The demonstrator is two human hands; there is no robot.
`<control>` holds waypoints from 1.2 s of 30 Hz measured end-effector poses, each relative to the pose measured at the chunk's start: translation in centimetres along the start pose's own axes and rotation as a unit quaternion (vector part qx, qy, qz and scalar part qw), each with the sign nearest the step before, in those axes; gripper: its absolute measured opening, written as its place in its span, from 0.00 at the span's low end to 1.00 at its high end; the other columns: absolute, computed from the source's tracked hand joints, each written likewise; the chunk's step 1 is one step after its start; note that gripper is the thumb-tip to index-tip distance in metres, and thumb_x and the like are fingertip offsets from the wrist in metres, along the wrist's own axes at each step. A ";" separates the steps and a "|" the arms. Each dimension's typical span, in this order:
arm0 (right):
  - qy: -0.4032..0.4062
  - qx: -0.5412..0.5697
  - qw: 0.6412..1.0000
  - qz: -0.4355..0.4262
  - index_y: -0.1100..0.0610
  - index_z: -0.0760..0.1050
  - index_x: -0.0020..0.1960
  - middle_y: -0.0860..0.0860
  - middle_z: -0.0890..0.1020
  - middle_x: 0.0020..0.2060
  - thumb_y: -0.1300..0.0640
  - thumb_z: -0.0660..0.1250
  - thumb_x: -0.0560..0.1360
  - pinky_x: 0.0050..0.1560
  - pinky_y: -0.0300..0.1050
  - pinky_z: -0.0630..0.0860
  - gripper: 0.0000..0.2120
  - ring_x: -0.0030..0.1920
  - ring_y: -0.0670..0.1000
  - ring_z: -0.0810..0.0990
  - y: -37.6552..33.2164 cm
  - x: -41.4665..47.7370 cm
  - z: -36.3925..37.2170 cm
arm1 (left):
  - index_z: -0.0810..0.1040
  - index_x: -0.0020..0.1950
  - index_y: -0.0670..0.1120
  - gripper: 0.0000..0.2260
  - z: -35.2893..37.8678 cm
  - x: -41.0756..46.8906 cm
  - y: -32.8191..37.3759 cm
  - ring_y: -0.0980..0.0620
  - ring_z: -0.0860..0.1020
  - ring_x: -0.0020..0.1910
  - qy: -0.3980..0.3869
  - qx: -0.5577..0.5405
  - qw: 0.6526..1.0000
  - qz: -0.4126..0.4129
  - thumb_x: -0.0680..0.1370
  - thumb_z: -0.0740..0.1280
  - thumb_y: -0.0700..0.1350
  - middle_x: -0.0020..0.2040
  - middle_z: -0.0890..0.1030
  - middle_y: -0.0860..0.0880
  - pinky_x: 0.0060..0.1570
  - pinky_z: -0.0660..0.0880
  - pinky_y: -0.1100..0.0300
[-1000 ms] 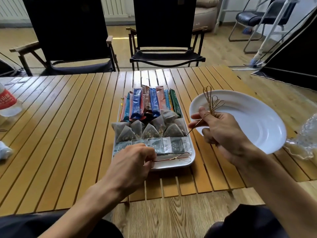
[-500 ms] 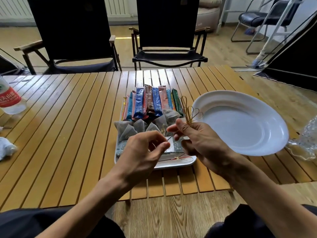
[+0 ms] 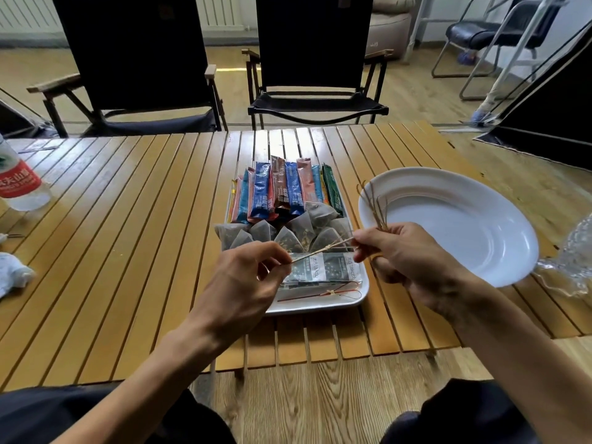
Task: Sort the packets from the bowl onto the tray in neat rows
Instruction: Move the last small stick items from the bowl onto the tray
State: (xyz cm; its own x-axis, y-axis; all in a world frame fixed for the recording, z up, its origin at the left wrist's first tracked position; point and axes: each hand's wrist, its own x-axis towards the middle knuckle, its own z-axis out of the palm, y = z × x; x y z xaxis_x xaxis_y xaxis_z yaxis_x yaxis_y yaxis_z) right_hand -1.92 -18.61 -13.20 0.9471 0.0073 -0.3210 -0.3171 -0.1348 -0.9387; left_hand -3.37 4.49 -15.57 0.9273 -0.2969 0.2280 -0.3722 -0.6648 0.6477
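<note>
A white tray [image 3: 320, 307] sits mid-table with a back row of coloured stick packets [image 3: 282, 190], a middle row of pyramid tea bags [image 3: 298, 230] and flat grey sachets [image 3: 323, 267] in front. A red wire tie [image 3: 323, 293] lies along its near rim. The white bowl [image 3: 448, 225] to the right holds nothing. My right hand [image 3: 413, 257] grips a bunch of gold wire ties [image 3: 373, 203] that stick upward. My left hand [image 3: 243, 286] pinches one end of a single gold tie [image 3: 323, 249] stretched between both hands above the sachets.
A water bottle [image 3: 19, 181] with a red label stands at the table's left edge, with a crumpled white tissue [image 3: 12, 277] nearer me. Clear crinkled plastic [image 3: 573, 261] lies right of the bowl. Two black folding chairs [image 3: 317, 59] stand behind the slatted wooden table [image 3: 128, 238].
My right hand carried the bunch of gold ties from over the bowl's rim toward the tray. My left hand rose off the tray's near rim and took hold of one tie, now pulled taut between both hands.
</note>
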 end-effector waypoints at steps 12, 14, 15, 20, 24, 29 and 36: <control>0.057 -0.128 0.990 -0.027 0.58 0.79 0.50 0.53 0.79 0.35 0.51 0.65 0.79 0.32 0.41 0.67 0.10 0.31 0.45 0.72 0.4 -0.2 -0.4 | 0.80 0.47 0.54 0.10 1.7 -1.7 -0.4 0.57 0.74 0.41 -0.033 0.172 0.983 0.059 0.74 0.60 0.54 0.43 0.76 0.54 0.38 0.73 0.63; 0.051 -0.125 0.990 -0.042 0.57 0.79 0.49 0.51 0.77 0.34 0.49 0.65 0.79 0.32 0.39 0.68 0.11 0.32 0.46 0.72 0.3 -0.3 -0.2 | 0.79 0.49 0.54 0.12 1.8 -1.6 -0.5 0.56 0.74 0.42 -0.042 0.173 0.982 0.055 0.74 0.60 0.56 0.45 0.76 0.54 0.40 0.75 0.62; 0.046 -0.118 0.991 -0.050 0.57 0.79 0.48 0.50 0.76 0.33 0.49 0.65 0.79 0.30 0.37 0.68 0.12 0.31 0.44 0.71 0.2 -0.3 -0.1 | 0.79 0.50 0.54 0.12 1.7 -1.5 -0.5 0.57 0.74 0.43 -0.046 0.169 0.983 0.052 0.74 0.60 0.56 0.45 0.75 0.55 0.40 0.75 0.62; -0.029 -0.070 0.995 -0.065 0.59 0.77 0.49 0.50 0.73 0.33 0.55 0.58 0.82 0.25 0.31 0.67 0.12 0.26 0.40 0.70 0.2 -0.7 0.8 | 0.79 0.48 0.51 0.08 0.7 -0.7 0.3 0.62 0.77 0.41 -0.013 0.015 1.000 0.012 0.74 0.65 0.53 0.42 0.78 0.57 0.38 0.75 0.69; -0.141 -0.095 0.984 -0.058 0.58 0.78 0.50 0.49 0.74 0.33 0.56 0.56 0.83 0.27 0.32 0.68 0.13 0.28 0.40 0.71 0.5 -1.2 2.4 | 0.79 0.53 0.50 0.09 0.2 0.7 1.8 0.64 0.79 0.45 0.019 -0.169 0.983 -0.068 0.74 0.67 0.49 0.45 0.81 0.56 0.42 0.75 0.70; -0.209 -0.090 0.972 -0.048 0.61 0.78 0.53 0.48 0.74 0.31 0.55 0.57 0.83 0.28 0.33 0.68 0.14 0.28 0.40 0.71 0.5 -1.3 3.3 | 0.79 0.52 0.45 0.07 -0.2 1.3 2.6 0.65 0.77 0.38 0.029 -0.293 0.948 -0.121 0.76 0.66 0.46 0.41 0.80 0.54 0.35 0.72 0.73; -0.157 -0.106 0.979 -0.076 0.59 0.81 0.50 0.48 0.76 0.30 0.56 0.62 0.80 0.27 0.32 0.68 0.10 0.28 0.40 0.72 0.9 -0.9 2.5 | 0.78 0.44 0.45 0.04 -3.3 0.8 0.2 0.63 0.77 0.37 -0.010 -0.206 0.964 -0.170 0.75 0.67 0.44 0.42 0.80 0.49 0.34 0.71 0.72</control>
State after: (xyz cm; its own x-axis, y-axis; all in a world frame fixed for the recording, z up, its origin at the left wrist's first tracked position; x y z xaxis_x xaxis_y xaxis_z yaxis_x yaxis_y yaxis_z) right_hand -3.21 -16.22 -14.06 0.9099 0.3431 -0.2333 -0.1247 -0.3101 -0.9425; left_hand -2.62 6.33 -12.86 0.9903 -0.1255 -0.0591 0.0042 -0.3993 0.9168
